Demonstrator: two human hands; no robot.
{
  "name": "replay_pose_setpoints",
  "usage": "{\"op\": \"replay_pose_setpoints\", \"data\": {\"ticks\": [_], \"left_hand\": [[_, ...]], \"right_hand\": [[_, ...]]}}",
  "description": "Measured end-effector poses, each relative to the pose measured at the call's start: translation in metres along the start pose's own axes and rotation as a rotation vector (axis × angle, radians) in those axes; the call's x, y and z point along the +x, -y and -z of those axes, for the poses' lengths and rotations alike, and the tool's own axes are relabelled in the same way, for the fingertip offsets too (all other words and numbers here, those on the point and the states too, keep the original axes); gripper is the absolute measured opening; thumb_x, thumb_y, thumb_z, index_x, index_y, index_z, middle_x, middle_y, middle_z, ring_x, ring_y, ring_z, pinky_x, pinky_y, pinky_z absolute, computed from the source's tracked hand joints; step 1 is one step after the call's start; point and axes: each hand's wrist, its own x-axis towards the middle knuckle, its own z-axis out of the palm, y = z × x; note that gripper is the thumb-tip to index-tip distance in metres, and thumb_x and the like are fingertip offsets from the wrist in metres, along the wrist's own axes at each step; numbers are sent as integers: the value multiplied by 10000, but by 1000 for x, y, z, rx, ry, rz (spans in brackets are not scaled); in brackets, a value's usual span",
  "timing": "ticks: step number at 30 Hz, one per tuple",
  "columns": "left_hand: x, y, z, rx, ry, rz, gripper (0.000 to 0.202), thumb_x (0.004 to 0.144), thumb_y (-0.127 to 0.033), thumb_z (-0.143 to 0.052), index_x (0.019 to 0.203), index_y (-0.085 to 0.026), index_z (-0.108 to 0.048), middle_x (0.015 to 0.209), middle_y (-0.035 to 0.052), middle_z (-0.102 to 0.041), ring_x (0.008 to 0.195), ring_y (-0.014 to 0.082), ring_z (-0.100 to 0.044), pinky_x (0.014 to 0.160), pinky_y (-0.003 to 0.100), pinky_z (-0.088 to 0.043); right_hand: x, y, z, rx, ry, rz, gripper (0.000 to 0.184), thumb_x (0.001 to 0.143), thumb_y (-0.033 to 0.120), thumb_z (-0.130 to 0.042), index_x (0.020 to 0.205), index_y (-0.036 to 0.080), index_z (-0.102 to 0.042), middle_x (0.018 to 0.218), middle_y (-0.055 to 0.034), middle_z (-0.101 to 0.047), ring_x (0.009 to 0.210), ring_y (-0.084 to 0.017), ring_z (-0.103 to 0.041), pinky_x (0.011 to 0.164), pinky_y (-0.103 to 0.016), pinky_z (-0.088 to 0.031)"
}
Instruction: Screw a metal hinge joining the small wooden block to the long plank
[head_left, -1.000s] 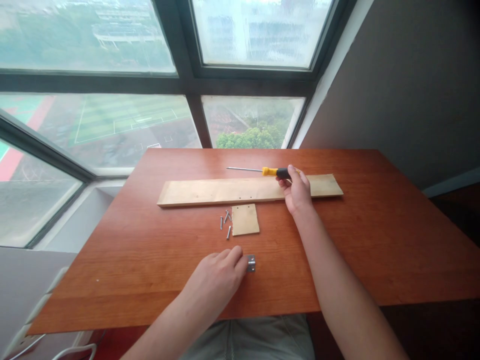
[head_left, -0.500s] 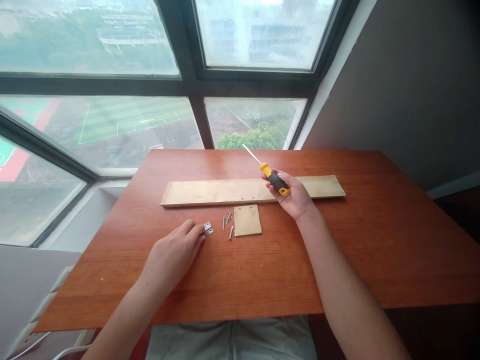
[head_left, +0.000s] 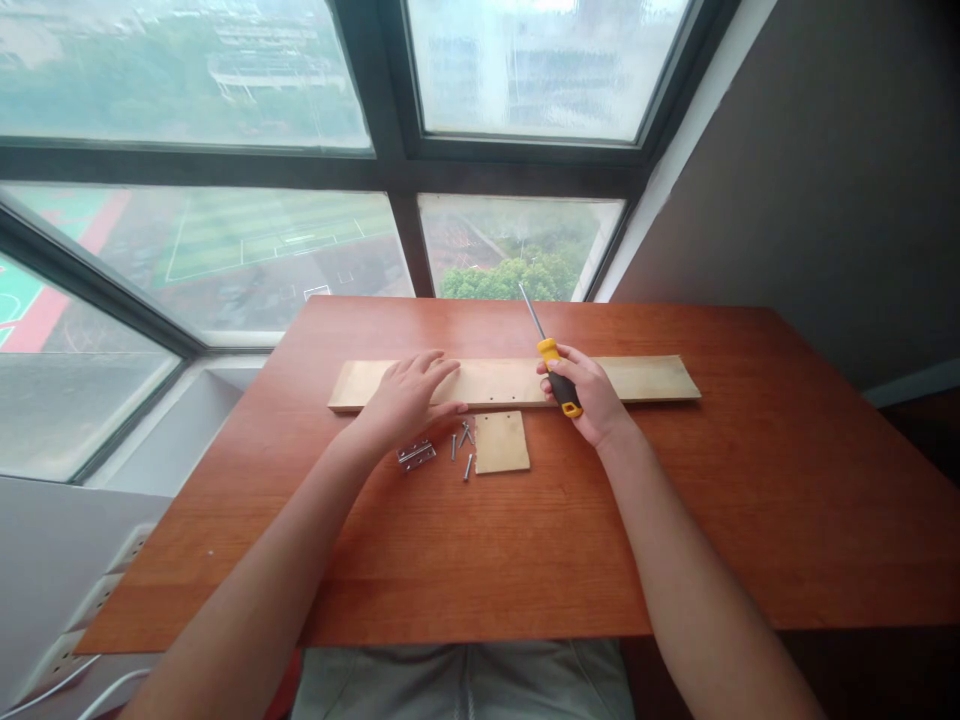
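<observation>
My right hand (head_left: 589, 393) is wrapped round a yellow-and-black screwdriver (head_left: 561, 385), its shaft tilted up and to the left. With fingers spread, my left hand (head_left: 409, 395) is over the left part of a long pale wooden board (head_left: 502, 380); whether it touches the wood I cannot tell. Two small dark holes show near the board's front edge. A metal hinge (head_left: 417, 456) lies on the table below my left hand. Several screws (head_left: 467, 467) lie beside it, next to a small square wooden piece (head_left: 502, 443) with two holes along its far edge.
The reddish-brown wooden table (head_left: 525, 560) meets large windows with dark frames (head_left: 517, 178) at its far side. A grey wall (head_left: 825, 200) rises on the right. At the lower left are power sockets (head_left: 67, 660) and white cables (head_left: 112, 690).
My left hand has let go of the hinge, moved forward over the board and spread its fingers. The screwdriver has turned slightly more upright in my right hand. The view has shifted a little.
</observation>
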Motion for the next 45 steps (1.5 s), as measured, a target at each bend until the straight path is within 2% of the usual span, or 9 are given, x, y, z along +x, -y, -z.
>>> {"op": "replay_pose_setpoints", "data": {"ticks": [9, 15, 21, 28, 31, 34, 39, 42, 45], "left_hand": [[6, 15, -16, -6, 3, 49, 658, 889, -636, -462, 1416, -244, -429, 1414, 122, -496, 1297, 293, -438, 1137, 493, -192], [1, 51, -10, 40, -24, 189, 793, 838, -670, -511, 1449, -184, -378, 1387, 147, -532, 1270, 316, -470, 1091, 438, -283], [-6, 90, 0, 68, -8, 347, 697, 846, -618, -511, 1378, -170, -458, 1332, 149, -578, 1244, 317, -499, 1055, 406, -328], [-18, 108, 8, 70, -77, 422, 618, 836, -577, -540, 1317, -189, -513, 1321, 137, -587, 1219, 321, -514, 1058, 435, -338], [-24, 92, 1, 71, -245, 433, 591, 864, -523, -529, 1343, -177, -499, 1379, 158, -538, 1298, 345, -448, 1094, 489, -294], [-33, 49, -9, 19, -367, 347, 527, 927, -461, -451, 1359, -162, -493, 1417, 168, -499, 1328, 328, -428, 1109, 501, -290], [-48, -30, -22, -35, -75, -168, 543, 948, -481, -436, 1451, -276, -418, 1564, 77, -336, 1445, 305, -265, 1176, 522, -163], [-46, -46, -26, -60, 48, -303, 556, 962, -502, -400, 1484, -311, -365, 1591, 52, -284, 1458, 310, -243, 1165, 518, -177], [-41, -45, -30, -76, 81, -331, 522, 997, -449, -331, 1503, -323, -323, 1589, 36, -291, 1453, 280, -270, 1162, 489, -187]], "right_hand": [[2, -2, 0, -13, -22, -2, 370, 695, 314, -727, 1021, 177, -617, 779, -2, -667, 538, -76, -562, 447, -173, -439], [3, -4, 2, -29, -50, 3, 366, 694, 302, -712, 1020, 165, -618, 762, 0, -665, 534, -71, -558, 445, -165, -440], [6, -7, 1, -69, -65, -17, 318, 690, 299, -703, 965, 166, -616, 765, 4, -663, 522, -63, -557, 432, -158, -435], [7, -12, 0, -163, -79, -32, 327, 701, 299, -666, 990, 165, -591, 762, 5, -649, 510, -63, -554, 434, -168, -444], [5, -12, -1, -234, -58, -15, 341, 718, 286, -639, 1031, 168, -577, 788, 5, -643, 533, -66, -561, 460, -177, -452], [5, -14, -1, -328, -53, 27, 326, 727, 278, -624, 1032, 178, -569, 794, 12, -632, 544, -68, -556, 484, -186, -461], [7, -20, 1, -552, -64, 111, 303, 778, 285, -562, 1067, 193, -578, 807, 9, -628, 567, -83, -567, 522, -210, -472], [0, -18, 4, -742, -67, 177, 307, 799, 287, -548, 1089, 195, -589, 845, -14, -652, 578, -108, -586, 577, -257, -490], [-16, -12, 9, -940, -65, 256, 323, 806, 258, -545, 1117, 187, -599, 933, -56, -687, 697, -161, -633, 741, -336, -504]]}}
